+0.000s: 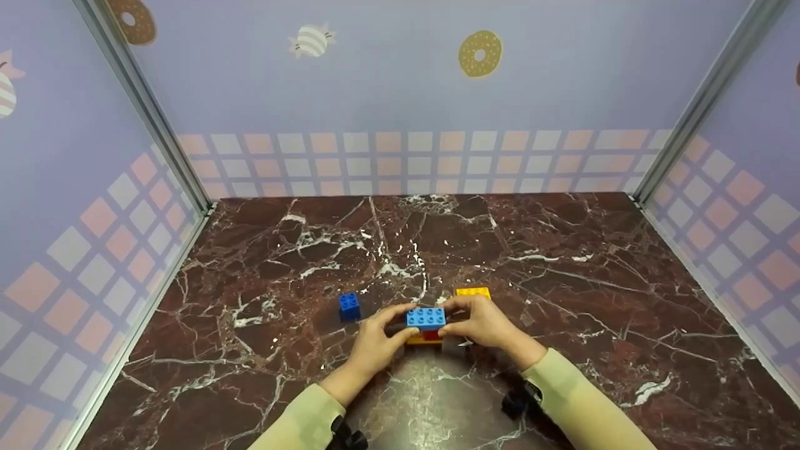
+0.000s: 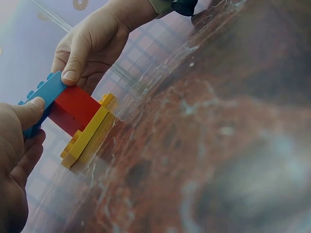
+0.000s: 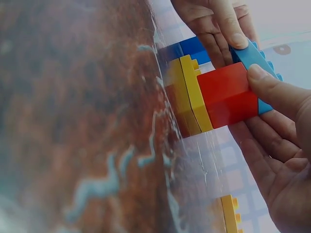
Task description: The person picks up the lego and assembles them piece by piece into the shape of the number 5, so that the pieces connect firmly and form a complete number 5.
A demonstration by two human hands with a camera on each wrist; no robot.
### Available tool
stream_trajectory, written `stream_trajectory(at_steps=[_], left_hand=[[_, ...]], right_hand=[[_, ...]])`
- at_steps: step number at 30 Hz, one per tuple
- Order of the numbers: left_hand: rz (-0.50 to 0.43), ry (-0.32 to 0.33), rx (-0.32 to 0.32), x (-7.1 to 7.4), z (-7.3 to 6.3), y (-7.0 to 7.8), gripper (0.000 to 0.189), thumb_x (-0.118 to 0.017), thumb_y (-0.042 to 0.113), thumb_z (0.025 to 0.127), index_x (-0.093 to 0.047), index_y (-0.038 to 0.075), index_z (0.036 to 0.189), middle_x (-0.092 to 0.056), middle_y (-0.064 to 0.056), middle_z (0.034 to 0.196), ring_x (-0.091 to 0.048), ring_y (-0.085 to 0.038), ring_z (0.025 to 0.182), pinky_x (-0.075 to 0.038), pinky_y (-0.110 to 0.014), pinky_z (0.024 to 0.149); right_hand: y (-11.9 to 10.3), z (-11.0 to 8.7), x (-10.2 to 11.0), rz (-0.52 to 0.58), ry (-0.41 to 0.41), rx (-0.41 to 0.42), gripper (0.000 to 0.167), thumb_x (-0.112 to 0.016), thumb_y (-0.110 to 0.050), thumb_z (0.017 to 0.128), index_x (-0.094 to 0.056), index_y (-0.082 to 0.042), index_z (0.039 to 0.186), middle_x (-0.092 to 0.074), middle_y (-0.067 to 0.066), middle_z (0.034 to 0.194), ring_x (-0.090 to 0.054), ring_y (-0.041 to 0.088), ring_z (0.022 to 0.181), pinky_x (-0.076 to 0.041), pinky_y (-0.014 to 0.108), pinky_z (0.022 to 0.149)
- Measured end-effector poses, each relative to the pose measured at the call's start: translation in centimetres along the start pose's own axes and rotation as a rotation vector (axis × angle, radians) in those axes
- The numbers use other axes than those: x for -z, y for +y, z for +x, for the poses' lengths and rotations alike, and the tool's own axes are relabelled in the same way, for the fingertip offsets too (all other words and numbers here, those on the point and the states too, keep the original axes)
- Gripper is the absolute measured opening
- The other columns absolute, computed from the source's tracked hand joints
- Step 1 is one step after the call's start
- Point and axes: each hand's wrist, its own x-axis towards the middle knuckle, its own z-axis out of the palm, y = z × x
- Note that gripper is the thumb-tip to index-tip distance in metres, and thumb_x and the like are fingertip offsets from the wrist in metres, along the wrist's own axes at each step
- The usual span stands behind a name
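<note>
Both hands hold a light blue brick (image 1: 426, 317) with two rows of studs, one hand at each end. My left hand (image 1: 374, 342) pinches its left end between thumb and fingers. At the other end, my right hand (image 1: 486, 324) grips it the same way, its thumb close to the red brick in the right wrist view. That red brick (image 3: 227, 94) lies directly under the light blue one, which extends past it on the left. Beneath the red brick is a flat yellow brick (image 2: 90, 135) on the tabletop, with studs showing at both ends.
A dark blue brick (image 1: 349, 306) stands left of the hands on the marbled brown table (image 1: 281, 362). Another yellow brick (image 1: 473, 292) lies just beyond the right hand, partly covered by it. Patterned panels (image 1: 387, 81) enclose the back and sides.
</note>
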Motion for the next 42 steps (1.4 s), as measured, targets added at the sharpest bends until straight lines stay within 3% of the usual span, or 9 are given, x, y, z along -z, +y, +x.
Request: stream_trajectory(at_steps=[12,19,25,42], left_hand=[[-0.011,-0.007,0.009,0.10,-0.02,0.28,0.041,-0.080,0.016,0.088,-0.071,0.005,0.126,-0.074,-0.013,0.127,-0.069,-0.032,0.119,-0.055,-0.045,0.106],[-0.016,-0.002,0.015,0.00,-0.07,0.09,0.041,-0.081,0.018,0.087,-0.072,0.008,0.126,-0.074,-0.012,0.126,-0.069,-0.032,0.119,-0.055,-0.044,0.106],[-0.026,-0.005,0.009,0.05,-0.07,0.09,0.043,-0.081,0.017,0.087,-0.071,0.004,0.127,-0.074,-0.012,0.126,-0.069,-0.031,0.119,-0.056,-0.042,0.105],[-0.073,-0.009,0.000,0.04,-0.13,-0.14,0.047,-0.081,0.019,0.089,-0.068,0.002,0.130,-0.074,-0.010,0.128,-0.069,-0.030,0.119,-0.056,-0.045,0.105]], right_hand=[[-0.06,-0.02,-0.16,0.020,-0.006,-0.016,0.035,-0.087,-0.014,0.082,-0.075,0.001,0.112,-0.077,0.018,0.106,-0.074,0.030,0.099,-0.059,0.021,0.082],[0.11,-0.05,-0.15,0.009,-0.004,-0.016,0.037,-0.087,-0.015,0.082,-0.075,0.002,0.113,-0.077,0.019,0.107,-0.074,0.030,0.100,-0.062,0.027,0.085],[0.12,-0.04,-0.15,0.034,-0.013,-0.021,0.037,-0.086,-0.014,0.083,-0.075,0.002,0.113,-0.077,0.020,0.108,-0.074,0.031,0.100,-0.060,0.021,0.083],[0.04,-0.13,-0.15,0.014,-0.014,-0.008,0.038,-0.085,-0.015,0.084,-0.074,0.002,0.116,-0.076,0.019,0.110,-0.073,0.033,0.103,-0.062,0.029,0.087]])
